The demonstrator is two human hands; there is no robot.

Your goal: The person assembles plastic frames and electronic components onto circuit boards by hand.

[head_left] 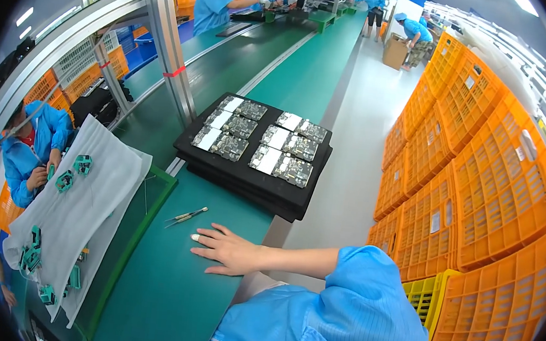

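My right hand (230, 252) lies flat, palm down, on the green worktop (165, 291) with its fingers spread and nothing in it. One fingertip wears a white tape wrap. A blue sleeve covers the arm from the lower right. A pair of thin tweezers (186, 216) rests on the worktop just beyond the fingertips, not touched. Farther off sits a stack of black trays (246, 184), the top one carrying several dark circuit boards (283, 166) with white patches. My left hand is out of view.
A white foam sheet (85, 203) with several small teal parts (64, 180) lies across the conveyor at left, where a person in blue (31, 149) works. Orange crates (479, 188) are stacked high on the right. More workers stand far along the line.
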